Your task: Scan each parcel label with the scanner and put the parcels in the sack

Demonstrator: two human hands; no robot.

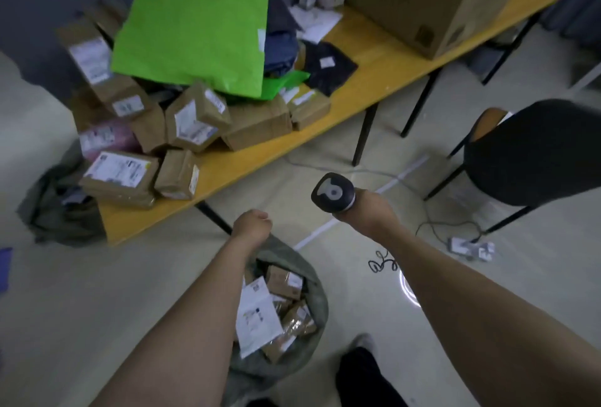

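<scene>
Parcels (260, 127) are brown, the mailer (195, 36) bright green, the table (374, 81) yellow, scanner (332, 192) black.

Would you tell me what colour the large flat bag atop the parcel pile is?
The bag is bright green; the head view shows it.

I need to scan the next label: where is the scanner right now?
In the head view, the scanner is right of centre, gripped in the right hand over the floor, between the yellow table and the black chair.

Parcel labels (117, 168) too blurred; no text readable anywhere.
</scene>
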